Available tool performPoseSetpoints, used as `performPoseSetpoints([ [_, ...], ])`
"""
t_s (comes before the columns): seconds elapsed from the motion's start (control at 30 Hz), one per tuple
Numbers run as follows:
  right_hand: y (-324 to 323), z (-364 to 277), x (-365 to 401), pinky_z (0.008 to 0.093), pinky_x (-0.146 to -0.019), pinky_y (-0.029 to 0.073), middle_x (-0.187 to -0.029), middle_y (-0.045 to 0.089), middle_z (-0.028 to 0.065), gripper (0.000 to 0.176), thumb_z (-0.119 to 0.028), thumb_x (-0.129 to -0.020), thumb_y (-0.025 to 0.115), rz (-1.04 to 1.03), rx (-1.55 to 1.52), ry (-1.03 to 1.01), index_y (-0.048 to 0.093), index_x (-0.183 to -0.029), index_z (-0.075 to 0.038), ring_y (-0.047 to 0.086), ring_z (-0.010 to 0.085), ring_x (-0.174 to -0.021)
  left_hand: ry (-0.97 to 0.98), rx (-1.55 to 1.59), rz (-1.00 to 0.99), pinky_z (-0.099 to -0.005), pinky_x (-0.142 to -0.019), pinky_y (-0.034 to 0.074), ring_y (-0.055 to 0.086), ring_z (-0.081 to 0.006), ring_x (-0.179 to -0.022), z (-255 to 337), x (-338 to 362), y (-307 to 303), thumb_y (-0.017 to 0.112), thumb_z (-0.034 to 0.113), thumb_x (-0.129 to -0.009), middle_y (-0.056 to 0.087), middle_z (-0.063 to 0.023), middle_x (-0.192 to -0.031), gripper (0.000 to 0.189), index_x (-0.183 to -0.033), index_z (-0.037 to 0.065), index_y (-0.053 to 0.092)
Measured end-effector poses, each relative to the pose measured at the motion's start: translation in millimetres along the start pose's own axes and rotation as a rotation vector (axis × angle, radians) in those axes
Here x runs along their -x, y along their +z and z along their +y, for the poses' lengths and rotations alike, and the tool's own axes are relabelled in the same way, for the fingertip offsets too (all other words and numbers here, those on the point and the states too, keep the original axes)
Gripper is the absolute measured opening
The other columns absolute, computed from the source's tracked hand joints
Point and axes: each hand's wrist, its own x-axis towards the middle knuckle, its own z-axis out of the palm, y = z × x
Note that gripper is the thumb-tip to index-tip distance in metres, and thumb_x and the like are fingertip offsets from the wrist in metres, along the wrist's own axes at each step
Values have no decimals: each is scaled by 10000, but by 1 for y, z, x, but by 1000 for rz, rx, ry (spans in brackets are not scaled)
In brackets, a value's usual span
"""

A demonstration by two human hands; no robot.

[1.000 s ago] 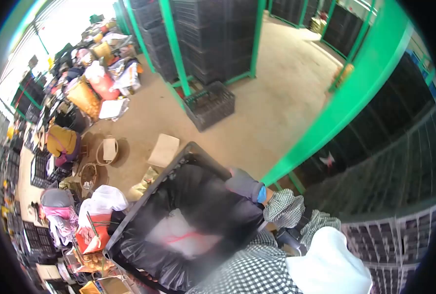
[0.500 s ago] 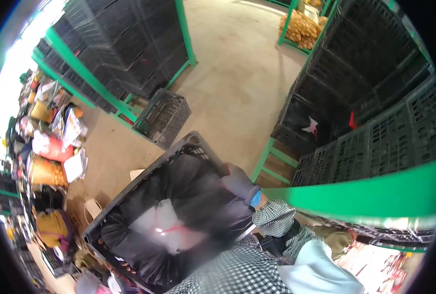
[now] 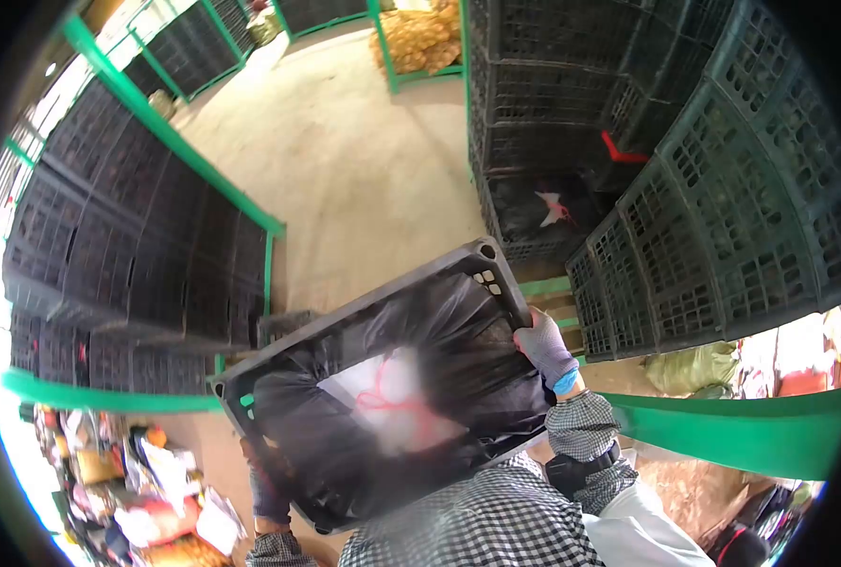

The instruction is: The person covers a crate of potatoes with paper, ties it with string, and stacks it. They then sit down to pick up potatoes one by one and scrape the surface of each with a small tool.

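A black plastic crate [image 3: 356, 313] is held tilted in front of my body, lined with a black plastic bag [image 3: 458, 317]. On the bag lies a white piece [image 3: 387, 392] with red string; haze blurs its lower part. My right hand [image 3: 545, 348], in a grey glove with a blue cuff, is closed on the crate's right end. At the lower left end, my gloved left hand [image 3: 267, 487] grips the crate too, its fingers partly hidden by the wall.
Stacked black crates [image 3: 713, 217] stand at the right, one holding a bag with a white and red piece [image 3: 554, 210]. More stacked crates [image 3: 146, 246] fill a green frame [image 3: 179, 142] at left. Filled sacks [image 3: 420, 42] stand behind. A green bar [image 3: 742, 430] runs at lower right.
My view has turned right, toward the right-hand stacks. The held crate has swung right with me and its far edge is less steep. My left hand has come into clearer view.
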Motion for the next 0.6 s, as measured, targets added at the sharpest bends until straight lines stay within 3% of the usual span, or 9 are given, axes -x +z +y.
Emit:
performPoseSetpoints([
  [0.07,7,-28,-24,347,-674,497,-761,648,153,374,-60,-732,553,47,-3,50,607,-1090,30,630,253,-696,180,-298,80,-280,-513,479,518,-118,-555,4,-89,-2,525,677,-876,524,13,-670,564,-927,117,565],
  [0.1,14,-43,-40,367,-720,503,-795,660,177,379,-71,-727,548,68,-7,68,612,-1087,31,646,287,-743,77,-228,4,-272,-502,463,511,-121,-535,38,-135,26,494,689,-886,506,14,-620,584,-835,112,562],
  [0.13,30,-43,-77,345,-686,498,-776,651,142,383,-65,-723,552,149,-42,94,607,-1090,30,621,235,-700,-30,-165,-65,-265,-492,447,504,-124,-515,71,-182,53,462,701,-897,487,14,-571,622,-742,107,558],
  [0.23,34,-58,-104,342,-685,494,-778,649,137,380,-65,-718,559,194,-70,173,606,-1082,31,616,226,-705,-112,-173,-39,-269,-493,456,507,-127,-515,141,-216,137,467,704,-892,499,18,-583,610,-748,119,561],
  [0.27,34,-68,-112,263,-505,429,-669,576,34,369,-3,-724,548,215,-136,140,589,-1091,12,527,110,-547,-154,-209,-43,-271,-494,461,505,-126,-508,143,-252,123,469,709,-888,498,30,-599,598,-790,126,558],
  [0.37,32,-92,-150,268,-502,429,-665,573,37,375,-15,-724,556,268,-83,178,590,-1097,11,524,113,-541,-242,-88,-212,-273,-491,463,504,-123,-517,145,-335,122,470,710,-886,502,32,-627,580,-848,137,553],
  [0.47,28,-95,-185,267,-504,427,-659,568,43,398,-31,-723,571,269,35,172,577,-1119,10,522,118,-539,-301,-188,-200,-268,-525,468,506,-113,-581,158,-365,158,466,714,-884,515,33,-711,563,-958,161,535],
  [0.53,29,-67,-216,388,-639,470,-802,622,198,335,-113,-741,576,310,60,195,592,-1044,30,599,311,-718,-269,-207,-275,-271,-547,467,502,-105,-604,154,-391,182,483,711,-877,518,38,-748,552,-1093,203,501],
  [0.6,19,-46,-253,352,-564,457,-709,602,131,410,-91,-723,578,292,62,171,558,-1116,25,570,219,-607,-191,-275,-262,-274,-547,465,504,-106,-608,148,-413,211,491,710,-873,518,36,-740,551,-1135,226,480],
])
